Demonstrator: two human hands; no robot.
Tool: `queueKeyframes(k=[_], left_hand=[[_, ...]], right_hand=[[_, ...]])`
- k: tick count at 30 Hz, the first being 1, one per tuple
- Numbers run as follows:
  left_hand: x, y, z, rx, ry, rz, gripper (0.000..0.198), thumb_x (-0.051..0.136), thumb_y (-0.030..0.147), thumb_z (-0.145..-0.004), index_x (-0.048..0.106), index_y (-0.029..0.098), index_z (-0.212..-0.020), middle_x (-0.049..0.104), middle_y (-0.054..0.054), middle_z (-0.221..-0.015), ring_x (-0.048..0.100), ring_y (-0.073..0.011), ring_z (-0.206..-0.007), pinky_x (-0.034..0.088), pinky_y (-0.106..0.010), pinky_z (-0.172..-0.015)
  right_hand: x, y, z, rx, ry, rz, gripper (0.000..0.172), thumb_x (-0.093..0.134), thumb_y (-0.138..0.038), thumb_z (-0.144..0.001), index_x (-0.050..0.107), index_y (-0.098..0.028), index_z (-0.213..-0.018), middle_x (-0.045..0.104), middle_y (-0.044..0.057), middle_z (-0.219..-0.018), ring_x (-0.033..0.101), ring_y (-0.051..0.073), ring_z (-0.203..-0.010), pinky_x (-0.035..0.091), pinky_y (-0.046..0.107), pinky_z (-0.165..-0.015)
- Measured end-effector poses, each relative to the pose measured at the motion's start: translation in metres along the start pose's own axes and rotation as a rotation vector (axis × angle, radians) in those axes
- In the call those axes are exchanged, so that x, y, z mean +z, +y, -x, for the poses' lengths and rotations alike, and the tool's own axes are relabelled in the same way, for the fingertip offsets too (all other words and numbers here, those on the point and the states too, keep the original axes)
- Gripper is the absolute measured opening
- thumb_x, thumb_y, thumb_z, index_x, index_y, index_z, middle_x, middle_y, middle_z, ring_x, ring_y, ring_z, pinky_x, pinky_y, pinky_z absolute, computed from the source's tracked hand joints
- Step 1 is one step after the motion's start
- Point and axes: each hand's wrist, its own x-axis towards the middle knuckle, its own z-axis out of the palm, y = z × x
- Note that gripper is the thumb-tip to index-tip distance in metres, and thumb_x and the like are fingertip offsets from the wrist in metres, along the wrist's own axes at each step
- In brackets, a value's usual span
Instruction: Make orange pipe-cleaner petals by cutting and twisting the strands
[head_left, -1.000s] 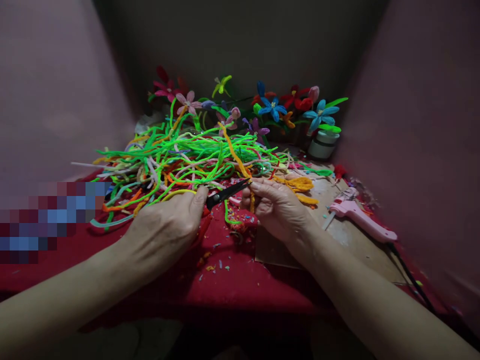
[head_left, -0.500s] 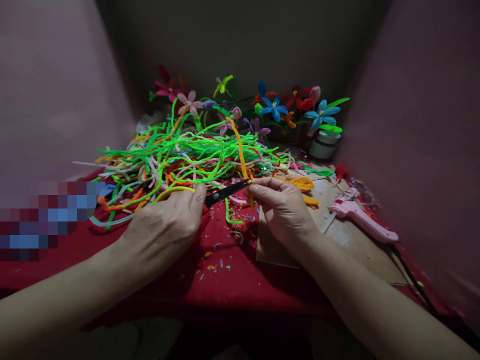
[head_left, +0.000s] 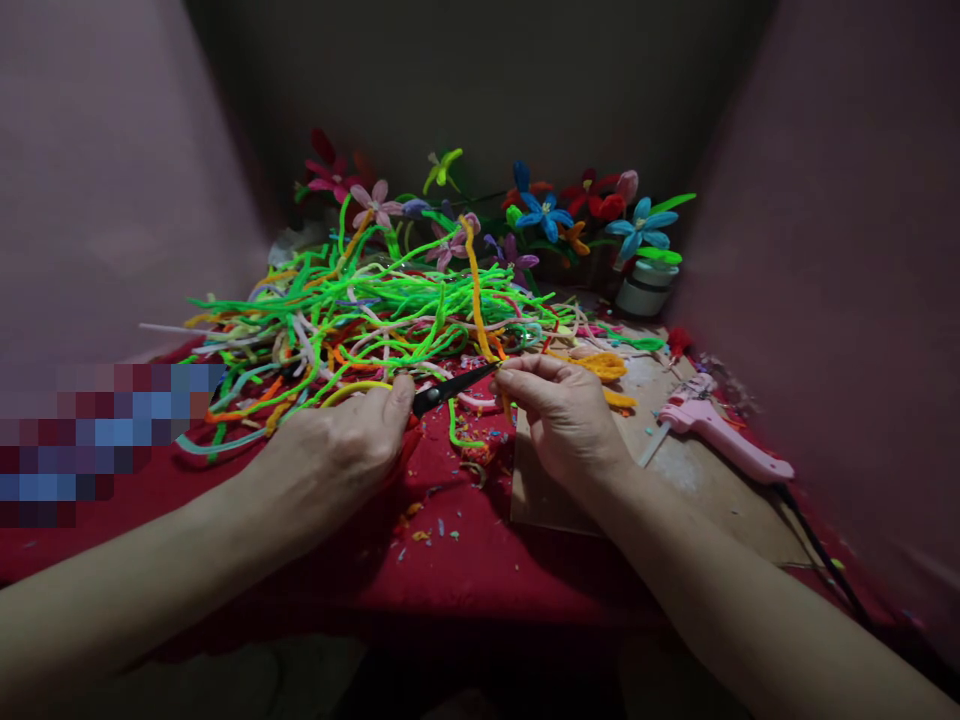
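Note:
My left hand is closed round the handles of a pair of scissors, whose dark blades point right and a little up. An orange pipe cleaner stands up from the fingertips of my right hand, which pinch it near its lower part. The blade tips meet the pipe cleaner right at those fingertips. Whether the blades are apart there is too small to tell. Behind both hands lies a tangled heap of pipe cleaners, mostly bright green.
Pipe-cleaner flowers stand at the back, near a white jar. To the right, a pink glue gun rests on a cardboard sheet, beside folded orange pipe cleaners. Coloured clippings litter the red cloth.
The upright orange pipe cleaner has shifted slightly, its top now bent less to the left. Both hands keep nearly the same place, and the scissors stay at the pinched spot.

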Motion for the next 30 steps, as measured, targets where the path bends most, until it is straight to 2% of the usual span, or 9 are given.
queueKeyframes(k=[6, 9, 13, 17, 23, 30], left_hand=[[0.008, 0.002, 0.005, 0.001, -0.046, 0.069, 0.037, 0.032, -0.002, -0.080, 0.056, 0.004, -0.108, 0.064, -0.012, -0.073, 0.060, -0.0186, -0.057, 0.042, -0.027, -0.045], [0.003, 0.005, 0.001, -0.028, -0.041, 0.011, 0.035, 0.032, -0.002, -0.080, 0.057, 0.005, -0.104, 0.063, -0.012, -0.074, 0.060, -0.0193, -0.058, 0.042, -0.027, -0.045], [-0.005, 0.003, -0.005, -0.041, -0.121, -0.026, 0.027, 0.035, 0.001, -0.082, 0.059, 0.009, -0.091, 0.058, -0.007, -0.065, 0.057, -0.0190, -0.053, 0.039, -0.027, -0.044], [-0.007, -0.003, -0.006, -0.055, -0.174, -0.002, 0.032, 0.031, -0.001, -0.081, 0.059, 0.011, -0.090, 0.059, -0.007, -0.067, 0.056, -0.0174, -0.052, 0.035, -0.026, -0.042], [-0.003, -0.005, -0.001, -0.087, -0.098, 0.016, 0.036, 0.026, 0.002, -0.084, 0.059, 0.010, -0.094, 0.057, -0.008, -0.065, 0.054, -0.0184, -0.053, 0.037, -0.029, -0.047], [-0.008, 0.002, -0.006, -0.083, -0.064, -0.030, 0.032, 0.029, 0.006, -0.087, 0.060, 0.008, -0.094, 0.054, -0.007, -0.059, 0.051, -0.0184, -0.050, 0.033, -0.028, -0.044]], right_hand=[[0.000, 0.000, 0.000, 0.018, -0.017, -0.002, 0.004, 0.069, -0.013, -0.061, 0.065, -0.015, -0.061, 0.060, -0.002, -0.056, 0.052, 0.008, -0.055, 0.040, 0.025, -0.061], [0.001, 0.000, 0.002, 0.010, -0.017, 0.017, 0.005, 0.070, -0.014, -0.060, 0.065, -0.015, -0.061, 0.060, -0.003, -0.057, 0.051, 0.008, -0.056, 0.040, 0.026, -0.063], [0.003, 0.001, 0.005, -0.004, -0.042, 0.053, 0.006, 0.069, -0.016, -0.062, 0.064, -0.016, -0.059, 0.058, -0.003, -0.057, 0.049, 0.008, -0.056, 0.038, 0.026, -0.060], [0.004, 0.000, 0.004, 0.007, -0.017, 0.049, 0.004, 0.068, -0.015, -0.061, 0.064, -0.017, -0.059, 0.057, -0.003, -0.057, 0.048, 0.008, -0.055, 0.038, 0.026, -0.061], [0.003, 0.000, 0.002, 0.008, 0.016, 0.059, 0.004, 0.068, -0.015, -0.060, 0.065, -0.016, -0.059, 0.057, -0.003, -0.057, 0.048, 0.008, -0.055, 0.038, 0.027, -0.062], [0.001, 0.003, 0.003, -0.018, -0.006, 0.078, 0.005, 0.069, -0.015, -0.061, 0.064, -0.016, -0.060, 0.058, -0.003, -0.056, 0.050, 0.008, -0.055, 0.040, 0.026, -0.061]])
